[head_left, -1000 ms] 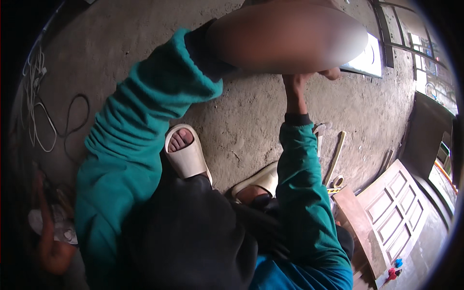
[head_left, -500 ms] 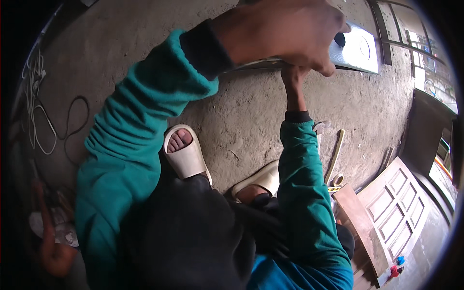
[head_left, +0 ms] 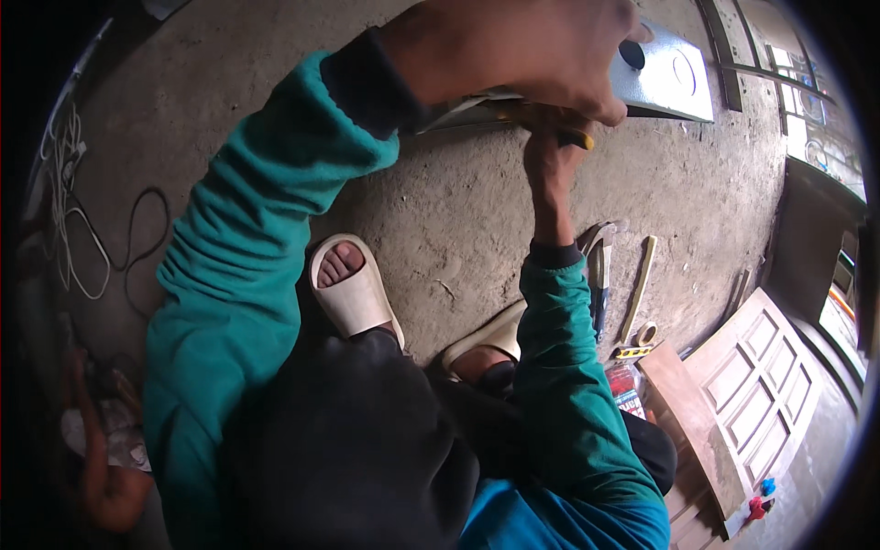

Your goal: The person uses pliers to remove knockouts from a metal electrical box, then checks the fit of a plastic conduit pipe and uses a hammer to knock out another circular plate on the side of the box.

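Note:
My left hand (head_left: 513, 53) is curled over the near edge of a shiny silver sheet-metal box (head_left: 683, 78), which has a dark round hole and a circular outline on its face. Its fingers bend down around the metal, and the hand hides much of the box. Just below, my right hand (head_left: 553, 165) is closed around a hand tool with a dark and yellow handle end (head_left: 579, 139). The working end of this tool is hidden behind my left hand, so its kind cannot be made out.
A hammer (head_left: 599, 275), a wooden strip (head_left: 639, 289), a tape roll (head_left: 646, 333) and a yellow level (head_left: 632, 353) lie right of my right forearm. Farther right are a brown board (head_left: 687, 412) and a panelled door (head_left: 759, 385). Cables (head_left: 69, 202) lie left; another person (head_left: 115, 458) is lower left.
Both hands have shifted slightly left, and my right hand has come a little nearer. The yellow handle end now shows beside its fingers. More of the hammer is uncovered.

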`<state>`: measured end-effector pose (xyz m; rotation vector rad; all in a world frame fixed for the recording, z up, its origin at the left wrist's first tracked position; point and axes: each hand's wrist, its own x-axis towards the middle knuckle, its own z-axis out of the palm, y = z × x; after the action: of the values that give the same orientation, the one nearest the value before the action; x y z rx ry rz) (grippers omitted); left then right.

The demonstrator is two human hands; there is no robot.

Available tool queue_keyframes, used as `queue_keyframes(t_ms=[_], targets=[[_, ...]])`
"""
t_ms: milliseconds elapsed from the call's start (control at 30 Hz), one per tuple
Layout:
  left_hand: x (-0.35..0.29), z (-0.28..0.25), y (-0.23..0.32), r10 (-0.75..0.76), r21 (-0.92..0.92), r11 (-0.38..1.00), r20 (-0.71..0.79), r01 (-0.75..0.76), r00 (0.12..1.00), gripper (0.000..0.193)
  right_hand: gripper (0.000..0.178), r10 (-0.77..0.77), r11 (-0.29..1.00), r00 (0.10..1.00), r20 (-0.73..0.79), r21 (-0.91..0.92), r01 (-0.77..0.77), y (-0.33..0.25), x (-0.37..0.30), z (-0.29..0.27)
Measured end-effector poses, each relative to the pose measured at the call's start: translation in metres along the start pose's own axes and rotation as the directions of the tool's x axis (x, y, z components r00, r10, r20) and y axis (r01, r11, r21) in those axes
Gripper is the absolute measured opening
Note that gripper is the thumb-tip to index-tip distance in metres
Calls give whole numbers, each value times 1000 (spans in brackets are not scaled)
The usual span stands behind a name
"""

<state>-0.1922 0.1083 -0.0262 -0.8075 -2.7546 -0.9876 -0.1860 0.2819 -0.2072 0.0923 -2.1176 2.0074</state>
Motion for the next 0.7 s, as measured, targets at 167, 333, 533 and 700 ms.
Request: queue_keyframes(t_ms=[167, 333, 533, 700], targets=[[9, 2, 9, -107, 63, 993, 30, 105, 994, 56, 14, -44, 966, 973, 226, -238, 99, 18, 1, -8], [12, 11, -5, 12, 44, 999, -78, -8, 997, 56, 12, -113, 950, 944, 311, -246, 194, 26, 4, -8], [24, 0, 1, -143, -4, 989, 193, 147, 971, 56, 16, -177, 932, 940, 293, -257, 256, 27, -8, -13], [23, 12, -8, -130, 60, 991, 151, 122, 980, 56, 16, -191, 974, 974, 121, -101, 203, 32, -8, -11]])
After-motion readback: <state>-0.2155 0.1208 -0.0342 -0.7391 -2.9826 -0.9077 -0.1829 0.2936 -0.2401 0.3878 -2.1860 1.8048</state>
